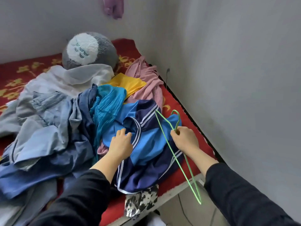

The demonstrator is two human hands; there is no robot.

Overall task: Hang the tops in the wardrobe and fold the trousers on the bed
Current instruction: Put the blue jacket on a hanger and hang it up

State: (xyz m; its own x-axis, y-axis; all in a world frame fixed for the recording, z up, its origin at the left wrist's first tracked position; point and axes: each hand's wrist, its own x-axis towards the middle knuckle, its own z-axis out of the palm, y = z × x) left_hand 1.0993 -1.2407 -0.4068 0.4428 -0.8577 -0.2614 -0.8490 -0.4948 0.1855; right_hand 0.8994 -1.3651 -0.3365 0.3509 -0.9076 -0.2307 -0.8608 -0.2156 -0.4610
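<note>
One green wire hanger is in the right hand, whose thumb and fingers pinch the twisted neck just below the hook. From those fingers the hook rises up and away toward the grey wall. The hanger's long axis runs on a slant: one shoulder tip lies beyond the fingers and to their left, over the clothes, and the other hangs well below the wrist, past the bed's edge. The wire is thin and bright.

The left hand lies palm down on a blue and navy track jacket, its fingers spread and lightly bent, the tips touching the light-blue panel beside the white-striped collar. I cannot tell whether they pinch any cloth. The jacket is crumpled, between and under both hands, with white stripes along its seams.

The bed has a red cover with a yellow flower pattern and sits in a corner of grey walls. Left of the left fingers are pale jeans and darker blue denim. Beyond the fingertips lie a teal pleated garment, a yellow garment, a pink garment and a sheer white garment, which rests against a grey and white plush cushion. Below the wrists a black-and-white patterned cloth hangs over the bed's edge. Both sleeves are black.
</note>
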